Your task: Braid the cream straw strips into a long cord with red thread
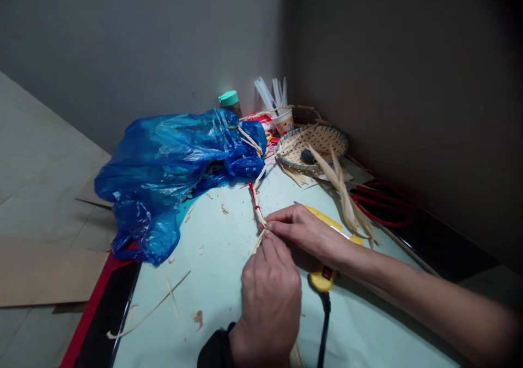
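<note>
Being pinched at the fingertips of both hands, a thin pale cord (261,217) is held a little above the pale green table (220,264) or against it; which of the two cannot be told. By the right hand (304,229), which is reached in from the right side, the cord is gripped between thumb and forefinger. By the left hand (272,289), the fingers are kept curled, and the cord is clamped just below the right fingertips; the inner side of this hand is hidden. The two hands are brought close together, almost touching. A black cuff (218,349) is worn at the left wrist. The far end of the cord is covered with red thread (253,193) and is pointed toward the blue plastic bag (163,150).

Under the right forearm, a yellow tool (321,282) is partly covered, and a black cable (324,324) is attached to it. Beyond it, dry pale husks (347,207) are laid near a woven basket (327,136), in which a dark object (308,156) is contained. Behind the bag, a green-lidded bottle (229,100) is placed, and whitish sticks (265,92) are held by a paper cup (283,121). At the left, a long thin strip (155,312) is seen among small scraps.
</note>
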The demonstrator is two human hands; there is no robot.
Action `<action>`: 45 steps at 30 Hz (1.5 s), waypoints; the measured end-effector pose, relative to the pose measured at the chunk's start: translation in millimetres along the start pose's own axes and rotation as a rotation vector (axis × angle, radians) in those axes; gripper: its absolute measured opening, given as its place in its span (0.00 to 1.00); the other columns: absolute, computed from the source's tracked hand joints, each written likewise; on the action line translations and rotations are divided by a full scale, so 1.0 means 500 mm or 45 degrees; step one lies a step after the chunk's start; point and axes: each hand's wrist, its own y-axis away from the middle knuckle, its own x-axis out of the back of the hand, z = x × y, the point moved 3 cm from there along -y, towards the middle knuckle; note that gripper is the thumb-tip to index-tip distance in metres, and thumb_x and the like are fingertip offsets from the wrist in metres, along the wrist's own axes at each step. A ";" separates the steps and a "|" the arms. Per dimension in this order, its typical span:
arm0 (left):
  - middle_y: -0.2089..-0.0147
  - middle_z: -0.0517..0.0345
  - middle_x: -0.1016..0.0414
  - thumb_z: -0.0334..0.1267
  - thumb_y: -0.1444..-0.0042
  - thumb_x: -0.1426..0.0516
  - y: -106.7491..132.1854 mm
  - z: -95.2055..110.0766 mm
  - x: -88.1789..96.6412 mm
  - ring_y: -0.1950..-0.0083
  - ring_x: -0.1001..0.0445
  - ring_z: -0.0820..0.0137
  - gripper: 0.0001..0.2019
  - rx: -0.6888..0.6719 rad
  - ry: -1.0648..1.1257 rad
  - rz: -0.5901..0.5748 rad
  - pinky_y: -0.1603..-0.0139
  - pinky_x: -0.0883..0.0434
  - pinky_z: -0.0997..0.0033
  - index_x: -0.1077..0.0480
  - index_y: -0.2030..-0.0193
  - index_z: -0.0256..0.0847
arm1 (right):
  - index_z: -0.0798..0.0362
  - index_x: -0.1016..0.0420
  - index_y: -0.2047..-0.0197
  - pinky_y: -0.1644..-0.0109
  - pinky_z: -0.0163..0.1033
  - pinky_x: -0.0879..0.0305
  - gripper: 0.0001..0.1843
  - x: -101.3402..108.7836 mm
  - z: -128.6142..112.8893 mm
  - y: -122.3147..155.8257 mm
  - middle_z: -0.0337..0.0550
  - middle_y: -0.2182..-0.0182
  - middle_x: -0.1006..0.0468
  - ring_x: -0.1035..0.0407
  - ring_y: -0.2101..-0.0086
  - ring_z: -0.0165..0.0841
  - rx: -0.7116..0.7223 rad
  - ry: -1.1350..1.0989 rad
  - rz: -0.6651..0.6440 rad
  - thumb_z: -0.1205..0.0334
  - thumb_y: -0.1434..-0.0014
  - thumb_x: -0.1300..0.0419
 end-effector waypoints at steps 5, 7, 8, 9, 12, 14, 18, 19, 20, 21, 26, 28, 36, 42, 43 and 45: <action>0.70 0.51 0.27 0.39 0.40 0.48 -0.036 -0.055 0.038 0.67 0.30 0.63 0.11 0.039 0.438 0.086 0.64 0.39 0.65 0.26 0.65 0.41 | 0.57 0.26 0.71 0.72 0.32 0.48 0.15 0.007 -0.003 -0.002 0.36 0.78 0.33 0.44 0.76 0.26 0.075 0.084 0.011 0.56 0.41 0.47; 0.66 0.51 0.27 0.38 0.40 0.47 -0.057 -0.099 0.042 0.61 0.30 0.63 0.09 0.294 0.645 0.137 0.59 0.38 0.65 0.27 0.66 0.40 | 0.57 0.25 0.71 0.71 0.32 0.47 0.15 0.008 -0.006 -0.002 0.36 0.78 0.31 0.42 0.75 0.26 0.091 0.132 0.035 0.57 0.41 0.47; 0.63 0.52 0.27 0.38 0.42 0.47 -0.065 -0.116 0.035 0.60 0.30 0.64 0.07 0.399 0.824 0.077 0.58 0.37 0.66 0.28 0.64 0.40 | 0.57 0.25 0.71 0.70 0.31 0.46 0.15 0.006 -0.008 -0.002 0.37 0.77 0.29 0.40 0.74 0.27 0.091 0.140 0.030 0.57 0.41 0.47; 0.63 0.53 0.27 0.38 0.42 0.46 -0.072 -0.125 0.022 0.61 0.30 0.66 0.06 0.460 1.075 -0.063 0.59 0.36 0.68 0.29 0.64 0.40 | 0.57 0.25 0.70 0.68 0.31 0.44 0.15 0.004 -0.009 -0.002 0.38 0.76 0.27 0.38 0.73 0.28 0.094 0.135 0.010 0.58 0.40 0.48; 0.71 0.59 0.32 0.38 0.43 0.46 -0.078 -0.119 -0.020 0.74 0.36 0.76 0.07 0.566 1.796 -0.516 0.71 0.38 0.75 0.34 0.67 0.37 | 0.58 0.24 0.68 0.65 0.32 0.42 0.16 -0.004 -0.015 -0.001 0.40 0.73 0.23 0.33 0.71 0.30 0.133 0.161 -0.030 0.61 0.39 0.50; 0.72 0.63 0.36 0.37 0.44 0.45 -0.076 -0.112 -0.036 0.80 0.46 0.82 0.06 0.632 2.030 -0.610 0.79 0.47 0.79 0.35 0.67 0.36 | 0.58 0.24 0.66 0.64 0.33 0.42 0.16 -0.004 -0.019 -0.001 0.42 0.71 0.22 0.32 0.69 0.31 0.181 0.270 0.004 0.62 0.39 0.51; 0.72 0.63 0.37 0.37 0.45 0.44 -0.072 -0.109 -0.046 0.81 0.55 0.84 0.06 0.668 2.068 -0.580 0.82 0.58 0.79 0.35 0.64 0.36 | 0.57 0.23 0.66 0.64 0.33 0.43 0.15 -0.001 -0.027 0.005 0.43 0.69 0.21 0.31 0.68 0.32 0.246 0.585 0.077 0.63 0.38 0.51; 0.72 0.63 0.36 0.37 0.45 0.45 -0.071 -0.109 -0.045 0.81 0.55 0.84 0.06 0.663 2.040 -0.555 0.83 0.57 0.79 0.35 0.64 0.36 | 0.56 0.23 0.66 0.65 0.33 0.44 0.15 -0.001 -0.030 0.007 0.43 0.69 0.21 0.31 0.68 0.31 0.251 0.658 0.068 0.64 0.38 0.51; 0.73 0.63 0.37 0.37 0.45 0.45 -0.070 -0.110 -0.044 0.82 0.55 0.83 0.06 0.657 2.002 -0.533 0.83 0.57 0.78 0.34 0.64 0.36 | 0.55 0.24 0.66 0.65 0.33 0.45 0.15 -0.002 -0.033 0.010 0.43 0.70 0.21 0.31 0.69 0.31 0.254 0.734 0.055 0.64 0.38 0.51; 0.75 0.64 0.39 0.37 0.45 0.45 -0.069 -0.110 -0.043 0.82 0.55 0.82 0.06 0.652 1.952 -0.511 0.83 0.57 0.77 0.33 0.63 0.36 | 0.55 0.24 0.66 0.66 0.33 0.46 0.15 -0.003 -0.036 0.013 0.43 0.71 0.22 0.32 0.70 0.31 0.251 0.821 0.049 0.64 0.37 0.52; 0.81 0.68 0.49 0.39 0.45 0.46 -0.064 -0.107 -0.039 0.81 0.54 0.81 0.09 0.644 1.713 -0.425 0.81 0.56 0.77 0.32 0.72 0.37 | 0.54 0.27 0.69 0.70 0.37 0.53 0.11 -0.008 -0.046 0.026 0.46 0.70 0.22 0.31 0.70 0.34 0.228 1.395 0.111 0.69 0.42 0.50; 0.80 0.67 0.47 0.39 0.46 0.46 -0.064 -0.105 -0.041 0.80 0.53 0.81 0.11 0.664 1.676 -0.404 0.80 0.55 0.77 0.34 0.76 0.37 | 0.54 0.27 0.69 0.71 0.39 0.55 0.10 -0.012 -0.049 0.030 0.47 0.69 0.23 0.31 0.70 0.35 0.231 1.547 0.103 0.69 0.43 0.49; 0.84 0.65 0.43 0.36 0.48 0.46 -0.057 -0.099 -0.050 0.80 0.48 0.79 0.12 0.662 1.640 -0.305 0.78 0.51 0.77 0.36 0.80 0.37 | 0.56 0.28 0.66 0.72 0.40 0.58 0.05 -0.033 -0.063 0.046 0.46 0.70 0.26 0.34 0.73 0.35 0.267 1.727 0.156 0.68 0.42 0.45; 0.84 0.67 0.46 0.36 0.45 0.48 -0.054 -0.102 -0.041 0.82 0.55 0.80 0.12 0.683 1.878 -0.368 0.80 0.58 0.74 0.37 0.79 0.37 | 0.56 0.28 0.66 0.73 0.40 0.53 0.05 -0.062 -0.039 0.055 0.44 0.71 0.27 0.34 0.71 0.37 0.608 1.814 0.329 0.73 0.43 0.44; 0.83 0.68 0.48 0.37 0.45 0.47 -0.056 -0.105 -0.038 0.81 0.57 0.80 0.13 0.669 1.934 -0.354 0.80 0.58 0.75 0.38 0.79 0.38 | 0.57 0.28 0.65 0.73 0.40 0.52 0.06 -0.068 -0.035 0.056 0.44 0.71 0.27 0.34 0.71 0.38 0.712 1.839 0.351 0.74 0.43 0.44; 0.82 0.69 0.51 0.40 0.45 0.45 -0.059 -0.111 -0.034 0.81 0.57 0.80 0.14 0.644 2.011 -0.345 0.80 0.58 0.75 0.38 0.78 0.37 | 0.59 0.27 0.64 0.74 0.40 0.49 0.07 -0.076 -0.030 0.059 0.46 0.70 0.27 0.34 0.70 0.39 0.893 1.884 0.377 0.75 0.44 0.44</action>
